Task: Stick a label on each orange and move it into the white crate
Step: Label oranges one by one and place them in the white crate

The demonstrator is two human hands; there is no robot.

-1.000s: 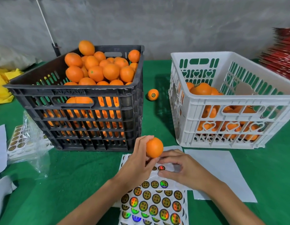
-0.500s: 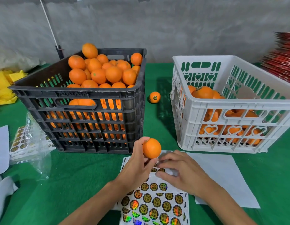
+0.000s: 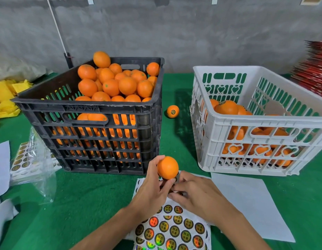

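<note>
Now our left hand point(image 3: 153, 188) clamps the orange point(image 3: 167, 167) above the label sheet point(image 3: 174, 230) so our right hand point(image 3: 196, 193), at three o'clock, can peel; its grip we cannot tell.

White crate point(image 3: 264, 123) glossy plastic; black crate point(image 3: 95, 109) matt plastic; label sheet point(image 3: 174, 231) shiny holographic paper.

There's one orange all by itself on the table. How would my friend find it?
Look at the green table and find the gap between the black crate and the white crate. Toward the back of that gap sits the lone orange. Unlike its neighbours, it lies in no crate and no hand, and shows a round dark label.
</note>
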